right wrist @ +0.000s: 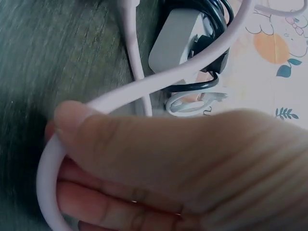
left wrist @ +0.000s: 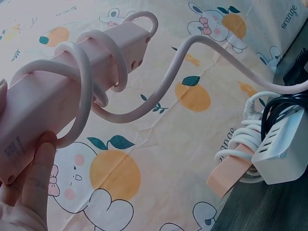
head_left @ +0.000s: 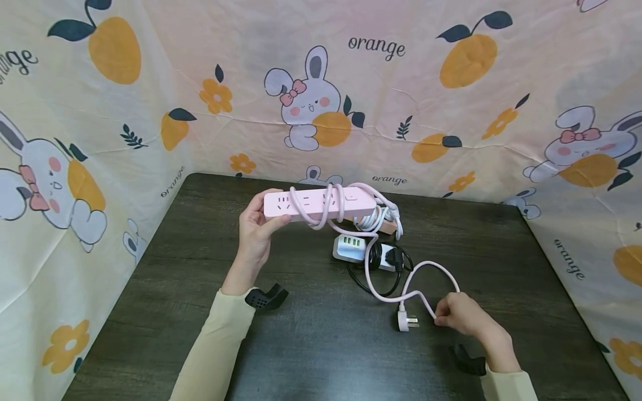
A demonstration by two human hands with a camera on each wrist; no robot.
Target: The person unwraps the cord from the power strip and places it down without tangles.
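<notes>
Plainly, a printed cloth is rising behind the dark counter. From seven o'clock the sleeved left forearm is reaching upward, and the left hand is gripping the nine-o'clock end of a pink power strip, its thumb pressing the near edge. The strip is lying crosswise toward the counter's twelve o'clock, looking raised, while its pink cord is winding round it and trailing toward five. The right forearm is coming in from five o'clock, the right hand pinching the cord between thumb and forefinger. Just below the strip, toward five o'clock, a white charger is sitting with a coiled black cord; above it, a white cable is wrapping a peach block. The plug is showing at the right hand's nine o'clock.

The strip is hiding some left fingers, and the cable is covering much of the block. The left wrist view is cropping the left hand; the strip's small print is blurring past reading.
</notes>
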